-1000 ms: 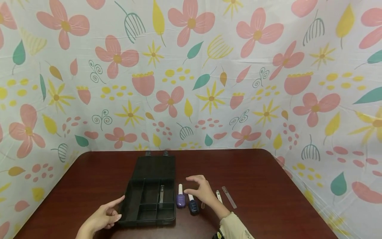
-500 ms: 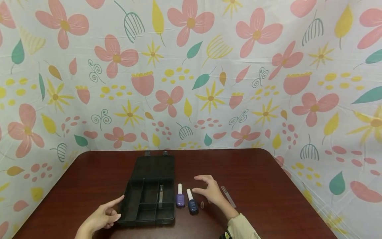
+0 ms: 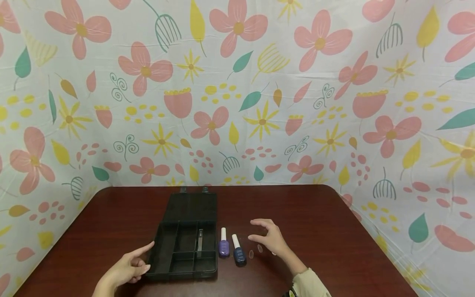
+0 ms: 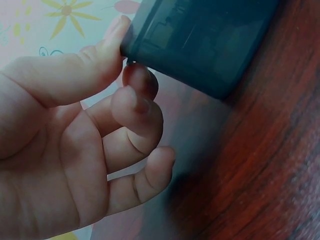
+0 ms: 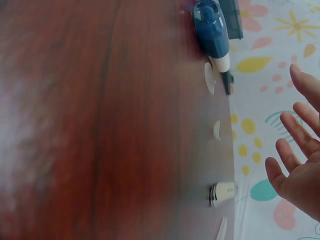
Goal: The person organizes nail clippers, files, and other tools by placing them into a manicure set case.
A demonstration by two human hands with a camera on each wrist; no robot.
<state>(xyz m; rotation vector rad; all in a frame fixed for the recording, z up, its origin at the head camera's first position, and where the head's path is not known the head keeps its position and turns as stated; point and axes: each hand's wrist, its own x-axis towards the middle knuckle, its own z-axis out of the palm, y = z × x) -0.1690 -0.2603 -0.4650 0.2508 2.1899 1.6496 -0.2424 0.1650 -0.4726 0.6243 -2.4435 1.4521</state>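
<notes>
Touching the left front corner of the open black compartment box is my left hand. Its index finger lies straight along the box's side; in the left wrist view the thumb touches the corner, and the other fingers curl loosely beside it. My right hand hovers right of the polish bottles, thumb and fingers apart, holding nothing. Below it the right wrist view shows a nail clipper, part of a clear strip and two small clear oval pieces, like false nails. In the head view the hand mostly hides the clipper.
A purple nail polish bottle and a dark blue one, both white-capped, lie right of the box. One compartment holds a slim metallic strip. The lid lies back on the brown table. Floral cloth surrounds the table.
My right hand has moved right, away from the dark blue bottle, uncovering the clear oval pieces and covering the clipper and clear strip. My left hand has stayed at the box.
</notes>
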